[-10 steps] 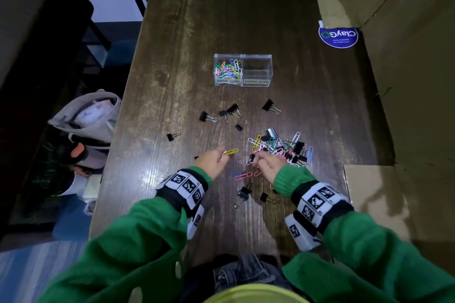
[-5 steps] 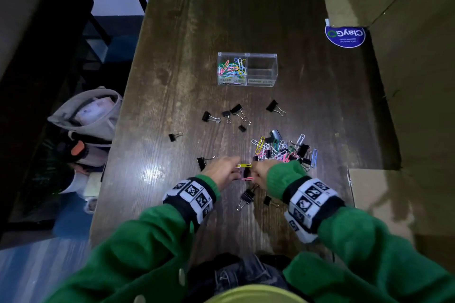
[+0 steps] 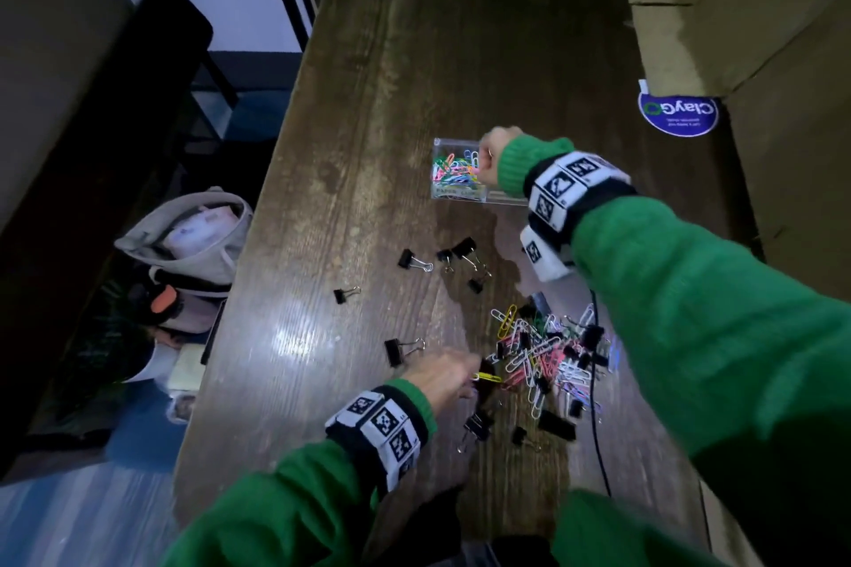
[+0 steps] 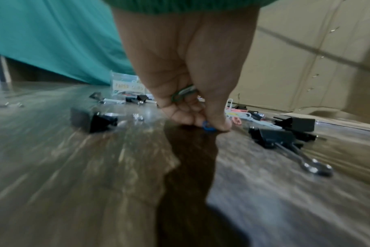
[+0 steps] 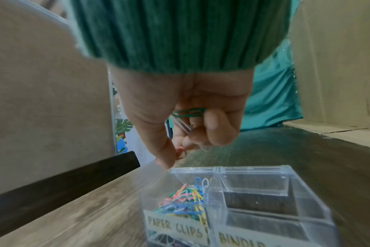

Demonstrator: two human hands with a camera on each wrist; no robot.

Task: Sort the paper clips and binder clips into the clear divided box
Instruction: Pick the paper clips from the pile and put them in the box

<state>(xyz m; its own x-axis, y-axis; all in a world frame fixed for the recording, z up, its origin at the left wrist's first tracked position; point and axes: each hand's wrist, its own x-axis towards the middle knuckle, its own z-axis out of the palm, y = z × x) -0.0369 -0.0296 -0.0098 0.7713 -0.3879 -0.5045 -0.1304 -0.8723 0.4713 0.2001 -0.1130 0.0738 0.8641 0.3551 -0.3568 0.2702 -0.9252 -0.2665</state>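
dark wood table (image 3: 368,152), clips strewn near you.
your right hand (image 3: 492,157) grips paper clips (image 5: 188,112) above the box (image 5: 285,168); your left hand (image 3: 442,375) pinches a blue clip (image 4: 207,126) by the pile (image 3: 543,355).

head: from above, facing forward and down on the dark wooden surface (image 3: 350,244) | left wrist: low, close above the surface, facing along the fingers (image 4: 186,115) | right wrist: close over the clear divided box (image 5: 285,168), facing down past the fingers (image 5: 217,127) | shared: box in all three views
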